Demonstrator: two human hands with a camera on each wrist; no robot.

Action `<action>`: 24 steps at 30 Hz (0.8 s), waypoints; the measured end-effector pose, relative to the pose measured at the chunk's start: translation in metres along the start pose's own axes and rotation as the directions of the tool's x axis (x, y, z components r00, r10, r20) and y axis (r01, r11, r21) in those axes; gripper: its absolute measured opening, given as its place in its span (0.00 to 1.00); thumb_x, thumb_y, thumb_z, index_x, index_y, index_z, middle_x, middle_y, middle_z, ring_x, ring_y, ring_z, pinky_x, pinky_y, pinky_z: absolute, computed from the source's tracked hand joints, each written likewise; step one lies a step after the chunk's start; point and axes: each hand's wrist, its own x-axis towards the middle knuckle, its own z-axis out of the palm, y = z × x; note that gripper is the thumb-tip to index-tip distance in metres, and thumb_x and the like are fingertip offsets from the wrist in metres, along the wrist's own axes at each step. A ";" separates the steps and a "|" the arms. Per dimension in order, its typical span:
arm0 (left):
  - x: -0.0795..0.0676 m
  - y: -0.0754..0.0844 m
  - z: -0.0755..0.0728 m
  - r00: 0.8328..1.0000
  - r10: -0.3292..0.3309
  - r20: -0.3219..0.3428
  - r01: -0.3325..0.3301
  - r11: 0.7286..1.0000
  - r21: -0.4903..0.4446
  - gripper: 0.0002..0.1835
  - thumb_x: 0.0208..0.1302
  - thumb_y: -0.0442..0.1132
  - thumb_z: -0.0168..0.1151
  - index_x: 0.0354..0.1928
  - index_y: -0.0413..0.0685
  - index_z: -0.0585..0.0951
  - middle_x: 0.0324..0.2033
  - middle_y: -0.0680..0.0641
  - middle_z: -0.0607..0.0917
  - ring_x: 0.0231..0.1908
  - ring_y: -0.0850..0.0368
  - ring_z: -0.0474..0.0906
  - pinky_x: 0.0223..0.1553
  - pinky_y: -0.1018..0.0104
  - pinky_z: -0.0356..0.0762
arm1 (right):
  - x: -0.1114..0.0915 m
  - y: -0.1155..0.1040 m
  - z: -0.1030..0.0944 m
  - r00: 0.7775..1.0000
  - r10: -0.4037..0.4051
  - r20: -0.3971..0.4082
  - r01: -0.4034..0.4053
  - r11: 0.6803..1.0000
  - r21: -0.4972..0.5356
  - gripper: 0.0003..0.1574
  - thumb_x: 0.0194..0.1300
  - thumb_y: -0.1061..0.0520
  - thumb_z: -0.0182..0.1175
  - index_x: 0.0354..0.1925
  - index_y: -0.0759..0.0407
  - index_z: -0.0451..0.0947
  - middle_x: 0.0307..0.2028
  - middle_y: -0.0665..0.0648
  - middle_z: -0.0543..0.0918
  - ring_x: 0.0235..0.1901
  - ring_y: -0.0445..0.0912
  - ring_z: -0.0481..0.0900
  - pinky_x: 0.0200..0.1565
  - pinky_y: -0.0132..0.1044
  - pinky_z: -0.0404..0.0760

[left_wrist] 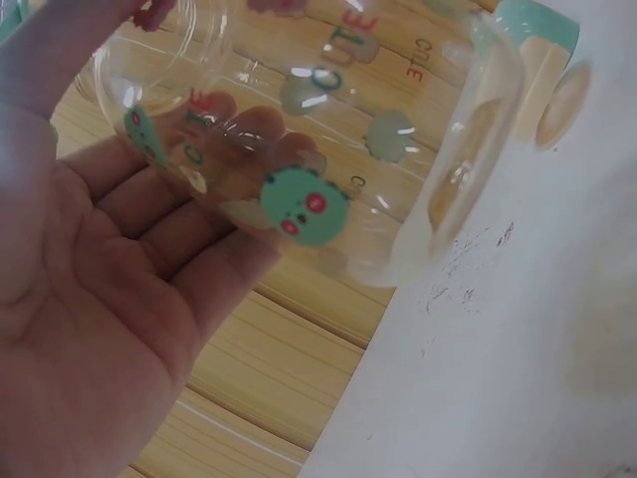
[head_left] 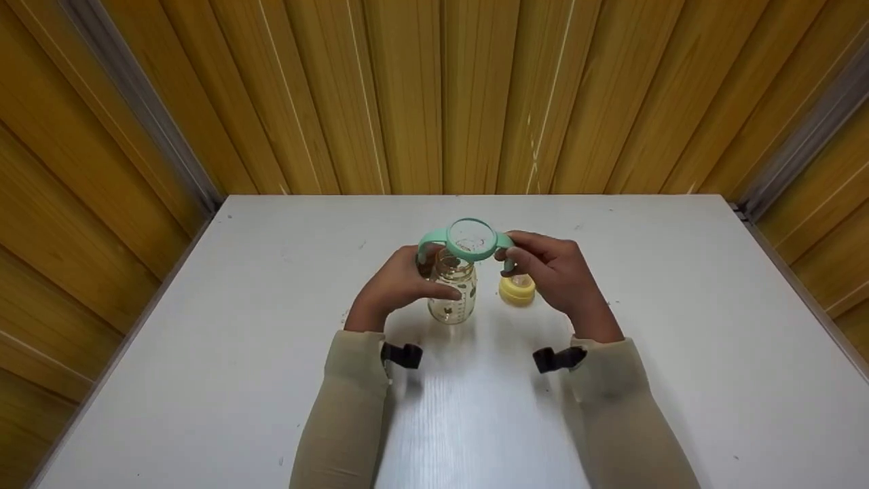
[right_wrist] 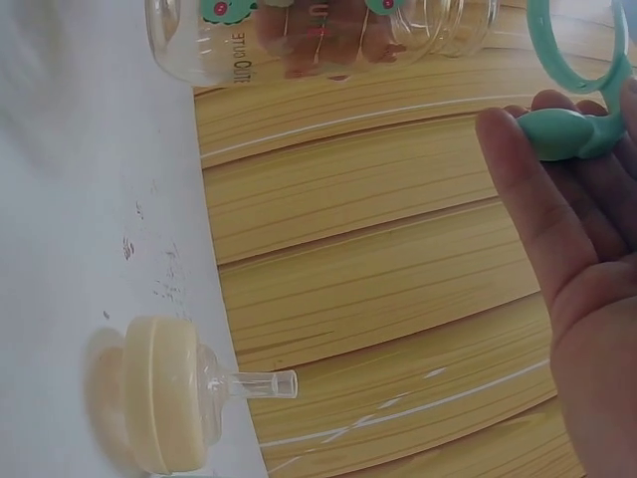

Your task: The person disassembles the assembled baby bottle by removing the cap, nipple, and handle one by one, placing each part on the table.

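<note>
A clear baby bottle with printed animals and lettering stands upright, uncapped. My left hand holds it from the left, thumb across the front and fingers behind the glass. Over the bottle's mouth hangs a mint-green ring with two handles. My right hand grips the ring's right handle between thumb and fingers. In the right wrist view the ring is apart from the bottle's threaded neck. Just below the right hand, a pale yellow collar with a clear nipple sits on the table.
The white table is bounded at the back by a wood-patterned panel wall. In the left wrist view a green piece shows beside the yellow collar, beyond the bottle. Each wrist carries a black camera mount.
</note>
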 end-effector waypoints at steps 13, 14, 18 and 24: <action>0.002 0.001 0.001 0.998 -0.050 0.032 0.050 0.999 0.004 0.38 0.39 0.48 0.82 0.57 0.51 0.79 0.48 0.54 0.85 0.51 0.57 0.81 0.56 0.57 0.77 | -0.001 -0.001 -0.003 0.998 0.017 -0.063 -0.013 0.998 0.065 0.19 0.69 0.54 0.59 0.54 0.60 0.80 0.39 0.62 0.86 0.35 0.47 0.85 0.42 0.41 0.85; 0.002 0.001 0.001 0.998 -0.056 0.034 0.056 0.998 0.004 0.38 0.39 0.48 0.82 0.57 0.52 0.79 0.48 0.54 0.85 0.50 0.57 0.81 0.55 0.57 0.77 | -0.001 -0.001 -0.004 0.998 0.014 -0.067 -0.009 0.997 0.073 0.19 0.69 0.54 0.59 0.54 0.61 0.80 0.39 0.63 0.85 0.35 0.47 0.85 0.42 0.41 0.85; 0.001 0.000 0.000 0.998 -0.046 0.049 0.046 0.999 -0.011 0.39 0.39 0.47 0.82 0.58 0.52 0.78 0.49 0.54 0.85 0.51 0.57 0.81 0.55 0.58 0.77 | -0.001 0.001 -0.004 0.996 0.010 -0.087 -0.002 0.995 0.095 0.18 0.68 0.56 0.60 0.53 0.60 0.80 0.39 0.64 0.85 0.36 0.47 0.85 0.42 0.39 0.85; 0.000 0.000 0.000 0.998 -0.028 0.048 0.029 1.000 -0.005 0.37 0.39 0.48 0.82 0.57 0.55 0.79 0.49 0.54 0.85 0.51 0.58 0.81 0.55 0.59 0.77 | 0.000 0.002 -0.005 0.994 0.015 -0.104 -0.005 0.996 0.094 0.16 0.67 0.55 0.60 0.51 0.60 0.81 0.38 0.63 0.85 0.35 0.48 0.84 0.42 0.39 0.85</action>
